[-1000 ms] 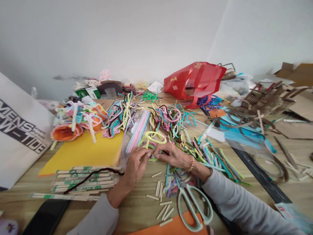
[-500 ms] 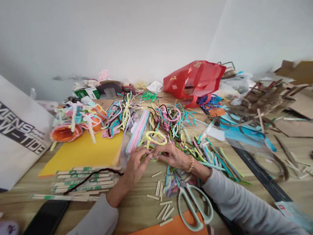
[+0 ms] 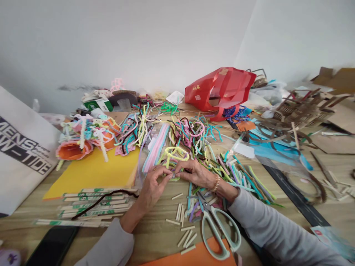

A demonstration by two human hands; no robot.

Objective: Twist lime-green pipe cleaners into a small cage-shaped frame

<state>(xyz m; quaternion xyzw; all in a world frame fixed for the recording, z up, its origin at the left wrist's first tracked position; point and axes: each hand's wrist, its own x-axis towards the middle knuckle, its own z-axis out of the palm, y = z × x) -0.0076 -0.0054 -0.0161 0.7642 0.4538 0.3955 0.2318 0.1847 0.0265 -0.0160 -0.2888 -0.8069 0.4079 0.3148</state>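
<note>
My left hand (image 3: 154,183) and my right hand (image 3: 195,174) meet near the middle of the table, fingertips pinched together on a small piece of fuzzy pipe cleaner work. A yellow-green looped pipe cleaner shape (image 3: 175,153) rises just behind the fingertips. What exactly lies between the fingers is mostly hidden. White-handled scissors (image 3: 220,231) lie open below my right wrist. Pink, white and blue striped pipe cleaners (image 3: 157,147) lie behind my left hand. Many loose coloured pipe cleaners (image 3: 244,175) spread to the right.
Wrapped sticks (image 3: 94,204) and yellow sheets (image 3: 97,171) lie left, with a dark phone (image 3: 52,245) in front. Short sticks (image 3: 180,212) are scattered before my hands. A red bag (image 3: 216,90) stands at the back. Brown woven pieces (image 3: 302,109) sit at the right.
The fingertips of both hands have shifted slightly, still pinched close together. The camera view has moved a little.
</note>
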